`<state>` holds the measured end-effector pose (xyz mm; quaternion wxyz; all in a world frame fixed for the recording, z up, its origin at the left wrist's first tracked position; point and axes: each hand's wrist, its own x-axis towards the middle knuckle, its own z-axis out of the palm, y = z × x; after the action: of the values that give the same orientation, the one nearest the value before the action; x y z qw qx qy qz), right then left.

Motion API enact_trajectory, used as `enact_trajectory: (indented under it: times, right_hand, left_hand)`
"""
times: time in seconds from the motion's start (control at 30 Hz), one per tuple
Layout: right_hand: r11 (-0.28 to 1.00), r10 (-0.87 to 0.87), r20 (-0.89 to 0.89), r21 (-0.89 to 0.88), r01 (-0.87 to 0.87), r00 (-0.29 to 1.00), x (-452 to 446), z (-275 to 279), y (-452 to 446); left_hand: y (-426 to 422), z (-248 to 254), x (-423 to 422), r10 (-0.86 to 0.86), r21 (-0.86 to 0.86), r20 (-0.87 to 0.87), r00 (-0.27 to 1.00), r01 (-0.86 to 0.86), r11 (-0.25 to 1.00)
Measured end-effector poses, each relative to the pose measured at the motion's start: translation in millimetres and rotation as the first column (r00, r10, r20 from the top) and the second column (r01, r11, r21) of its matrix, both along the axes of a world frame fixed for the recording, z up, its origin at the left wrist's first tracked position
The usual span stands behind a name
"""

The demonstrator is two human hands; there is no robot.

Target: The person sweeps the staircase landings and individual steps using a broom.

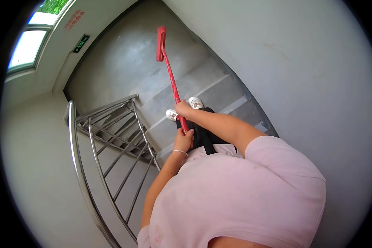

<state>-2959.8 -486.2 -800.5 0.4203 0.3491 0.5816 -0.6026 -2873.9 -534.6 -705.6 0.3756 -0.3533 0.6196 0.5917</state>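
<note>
With both hands point(183, 108) clamped round the red broom point(172, 80), its head towards twelve o'clock, a misplaced foot point(195, 103) on the stairs point(225, 93) could have caused a fall.

Grey concrete stairs point(211, 89) — pale walls point(318, 62), metal railing point(82, 177) — bright window point(27, 48) at upper left.

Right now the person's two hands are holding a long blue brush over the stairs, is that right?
No, the brush isn't blue: the head view shows it's red. The left hand and right hand do hold it over the stairs.
</note>
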Motion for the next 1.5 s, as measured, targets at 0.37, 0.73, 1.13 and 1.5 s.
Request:
enact_trajectory:
  times: [0.37,0.73,1.13,1.5]
  right_hand:
    - [0.978,0.171,0.266,-0.163,-0.130,0.949,39.8,-19.7,-8.4]
    - [0.908,0.398,0.409,-0.300,-0.291,0.821,12.6,26.5,-49.1]
    - [0.782,0.623,0.121,-0.126,-0.611,0.773,-7.7,35.9,-125.1]
    - [0.699,0.714,0.005,-0.061,-0.713,0.700,-61.6,-25.5,-168.0]
  left_hand:
    - [-18.7,3.9,-1.9,0.419,0.287,0.526,0.740,-0.618,0.732]
    - [-71.5,28.0,-13.9,0.525,0.389,0.470,0.710,-0.700,0.599]
    - [-127.6,35.1,-24.1,0.680,0.398,0.503,0.533,-0.842,0.366]
    - [-158.2,-36.2,-78.3,0.716,0.398,0.549,0.433,-0.888,0.231]
